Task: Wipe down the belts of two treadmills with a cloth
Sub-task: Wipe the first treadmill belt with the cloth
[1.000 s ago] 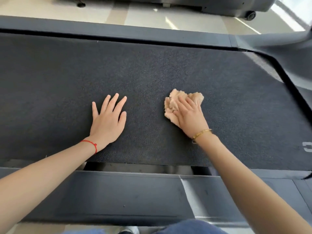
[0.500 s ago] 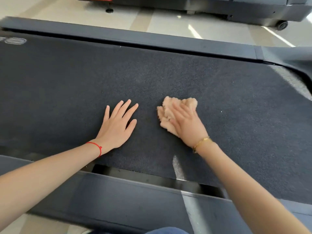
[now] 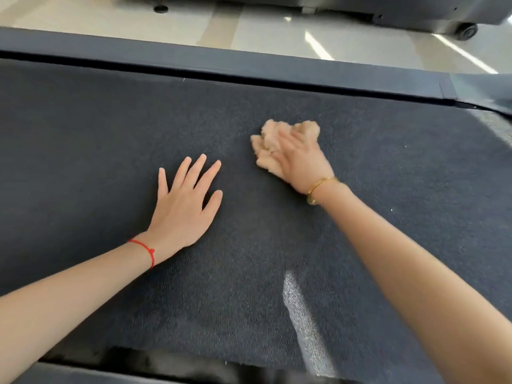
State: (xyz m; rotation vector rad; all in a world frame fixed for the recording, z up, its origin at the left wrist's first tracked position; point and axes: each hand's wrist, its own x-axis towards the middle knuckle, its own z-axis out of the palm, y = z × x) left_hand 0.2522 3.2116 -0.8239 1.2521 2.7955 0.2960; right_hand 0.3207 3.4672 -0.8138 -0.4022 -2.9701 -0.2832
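On the belt [image 3: 360, 167], right hand [image 3: 300, 159] presses the cloth [image 3: 266, 145] down mid-wipe, its blurred fingers looking fairly flat. Left hand [image 3: 184, 206] rests flat, fingers spread. Probably lots left, the second treadmill [image 3: 415, 12] included.

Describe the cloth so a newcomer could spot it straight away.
Start from the dark belt that fills most of the view. Right of centre, under the right hand with the gold bangle, lies the cloth. It is a crumpled beige wad, the only pale fabric on the belt.
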